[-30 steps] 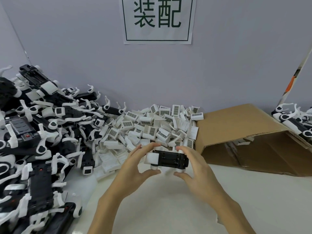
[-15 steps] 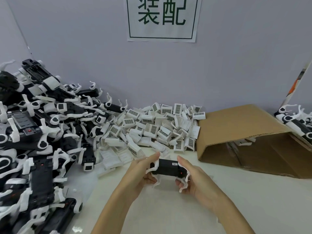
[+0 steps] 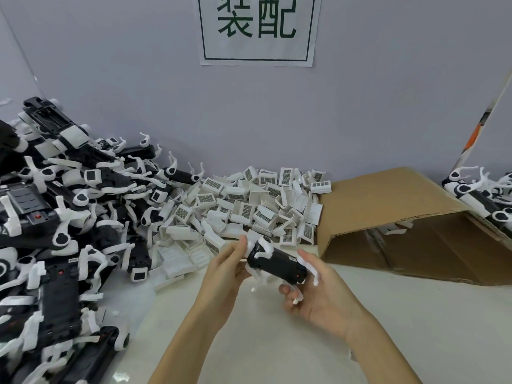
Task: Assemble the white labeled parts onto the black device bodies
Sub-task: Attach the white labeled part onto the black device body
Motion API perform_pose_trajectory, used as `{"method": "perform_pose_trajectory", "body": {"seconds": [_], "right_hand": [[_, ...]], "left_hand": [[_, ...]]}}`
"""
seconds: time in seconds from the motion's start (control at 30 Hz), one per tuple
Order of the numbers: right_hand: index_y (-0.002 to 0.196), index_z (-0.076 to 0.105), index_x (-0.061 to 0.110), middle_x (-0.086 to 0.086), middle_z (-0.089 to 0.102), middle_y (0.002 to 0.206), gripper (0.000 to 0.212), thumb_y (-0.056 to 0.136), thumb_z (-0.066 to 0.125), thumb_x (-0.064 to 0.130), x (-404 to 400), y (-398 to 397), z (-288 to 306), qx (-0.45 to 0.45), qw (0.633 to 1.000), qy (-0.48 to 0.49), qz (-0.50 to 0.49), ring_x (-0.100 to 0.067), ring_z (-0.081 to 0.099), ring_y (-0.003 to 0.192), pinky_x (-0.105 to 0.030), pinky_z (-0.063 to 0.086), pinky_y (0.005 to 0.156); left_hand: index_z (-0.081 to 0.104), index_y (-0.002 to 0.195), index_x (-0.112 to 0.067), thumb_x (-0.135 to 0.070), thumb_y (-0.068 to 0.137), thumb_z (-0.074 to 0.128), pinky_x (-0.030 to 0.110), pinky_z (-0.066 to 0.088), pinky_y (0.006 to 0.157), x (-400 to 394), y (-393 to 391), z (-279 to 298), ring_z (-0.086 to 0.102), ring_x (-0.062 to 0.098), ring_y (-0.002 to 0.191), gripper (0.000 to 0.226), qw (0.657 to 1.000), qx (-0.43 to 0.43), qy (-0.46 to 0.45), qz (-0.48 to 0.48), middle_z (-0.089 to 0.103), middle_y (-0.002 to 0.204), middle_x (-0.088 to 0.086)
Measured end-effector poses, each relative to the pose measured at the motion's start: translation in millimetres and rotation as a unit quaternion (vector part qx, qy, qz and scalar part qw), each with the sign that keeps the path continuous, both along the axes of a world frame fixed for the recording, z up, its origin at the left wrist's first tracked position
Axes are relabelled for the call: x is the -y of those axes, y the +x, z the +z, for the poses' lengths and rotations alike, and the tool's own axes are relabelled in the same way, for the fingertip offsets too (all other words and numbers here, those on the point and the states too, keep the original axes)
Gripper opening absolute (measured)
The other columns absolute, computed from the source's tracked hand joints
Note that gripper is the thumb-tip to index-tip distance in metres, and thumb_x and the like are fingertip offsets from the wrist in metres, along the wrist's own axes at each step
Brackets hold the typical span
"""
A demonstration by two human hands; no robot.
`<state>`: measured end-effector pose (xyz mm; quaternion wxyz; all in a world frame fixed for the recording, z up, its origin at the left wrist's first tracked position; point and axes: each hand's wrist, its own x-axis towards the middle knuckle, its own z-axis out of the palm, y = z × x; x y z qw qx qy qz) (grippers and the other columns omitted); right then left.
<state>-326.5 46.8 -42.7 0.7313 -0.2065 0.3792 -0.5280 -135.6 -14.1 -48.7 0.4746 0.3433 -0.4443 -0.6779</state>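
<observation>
Black device bodies (image 3: pixel 55 245) heap along the desk's left edge; white labeled parts (image 3: pixel 249 206) at its back. One body (image 3: pixel 275 263) (white arms attached) is gripped by left hand (image 3: pixel 224 268) and right hand (image 3: pixel 321 292), curled fingers; likely inspection, set-down next.

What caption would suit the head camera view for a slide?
Both hands, left hand and right hand, hold a black device body before a pile of white labeled parts.

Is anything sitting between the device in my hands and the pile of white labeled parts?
Nothing visible. The black device body, held by both hands, sits just in front of the white labeled parts, with only bare table between.
</observation>
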Motion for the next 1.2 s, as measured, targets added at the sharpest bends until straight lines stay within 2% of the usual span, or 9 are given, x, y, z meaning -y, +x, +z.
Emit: {"method": "perform_pose_trajectory", "body": {"seconds": [0.17,0.23,0.37,0.47,0.7,0.9,1.03,1.13,1.2], "right_hand": [[0.137,0.065,0.013,-0.011,0.074,0.122,0.062,0.083,0.079,0.039,3,8,-4,-0.156,0.977,-0.116,-0.092,-0.026,0.072,0.106,-0.038,0.052,0.092],[0.141,0.062,0.023,-0.002,0.069,0.137,0.068,0.079,0.083,0.038,0,8,-5,-0.228,0.954,-0.167,-0.104,-0.017,0.062,0.13,-0.035,0.046,0.112],[0.139,0.06,0.029,0.007,0.069,0.135,0.056,0.088,0.083,0.028,-4,6,-7,-0.331,0.907,-0.253,-0.052,-0.009,0.059,0.133,-0.02,0.047,0.106],[0.138,0.06,0.024,0.004,0.07,0.133,0.053,0.089,0.081,0.024,-4,7,-9,-0.328,0.901,-0.281,-0.054,-0.011,0.06,0.132,-0.019,0.048,0.103],[0.14,0.057,0.025,0.006,0.067,0.136,0.054,0.091,0.078,0.024,-3,12,-9,-0.336,0.886,-0.312,-0.07,-0.012,0.056,0.137,-0.026,0.049,0.108],[0.135,0.051,0.023,0.008,0.059,0.135,0.061,0.086,0.086,0.017,0,23,-16,-0.37,0.842,-0.349,-0.179,-0.017,0.055,0.137,-0.031,0.045,0.116],[0.131,0.046,0.028,0.021,0.059,0.127,0.068,0.081,0.091,0.025,-1,33,-26,-0.461,0.798,-0.349,-0.172,-0.009,0.059,0.13,-0.022,0.047,0.111],[0.145,0.04,0.034,0.024,0.053,0.144,0.075,0.086,0.085,0.045,-1,36,-25,-0.469,0.8,-0.359,-0.107,-0.003,0.048,0.141,-0.017,0.039,0.115],[0.156,0.032,0.039,0.024,0.043,0.157,0.066,0.1,0.066,0.048,0,34,-24,-0.471,0.797,-0.362,-0.108,-0.001,0.038,0.149,-0.022,0.036,0.12]], "left_hand": [[0.077,0.127,-0.018,-0.074,0.098,0.044,0.03,0.052,0.095,1,2,7,0.075,0.013,0.107,0.071,0.999,0.049,-0.022,0.004,0.08,0.122,0.002],[0.075,0.127,-0.029,-0.081,0.094,0.055,0.027,0.051,0.096,-1,3,6,0.072,0.011,0.113,0.065,0.992,0.097,-0.076,0.011,0.08,0.121,-0.002],[0.074,0.122,-0.035,-0.068,0.083,0.068,0.015,0.046,0.069,-2,9,1,0.062,0.016,0.089,0.051,0.982,0.112,-0.148,0.042,0.078,0.108,0.007],[0.078,0.114,-0.031,-0.063,0.079,0.072,0.028,0.047,0.069,2,12,1,0.06,0.025,0.086,0.047,0.98,0.104,-0.163,0.057,0.076,0.105,0.018],[0.079,0.115,-0.035,-0.051,0.08,0.079,0.017,0.05,0.061,4,13,0,0.064,0.009,0.076,0.038,0.97,0.077,-0.208,0.102,0.08,0.112,-0.003],[0.058,0.14,-0.044,-0.065,0.094,0.057,0.026,0.045,0.111,-1,-2,-7,0.056,0.0,0.133,0.05,0.964,0.141,-0.17,0.149,0.063,0.14,-0.022],[0.071,0.128,-0.039,-0.07,0.094,0.062,0.031,0.048,0.105,-3,-5,-4,0.068,0.007,0.125,0.047,0.989,0.085,-0.11,0.046,0.076,0.127,-0.013],[0.078,0.122,-0.019,-0.047,0.099,0.074,0.041,0.059,0.099,0,1,-1,0.076,0.033,0.115,0.037,0.997,-0.033,-0.053,0.034,0.079,0.122,0.014],[0.079,0.119,-0.011,-0.04,0.096,0.076,0.036,0.064,0.088,4,7,3,0.078,0.031,0.103,0.037,0.993,-0.081,-0.018,0.085,0.08,0.115,0.015]]}}
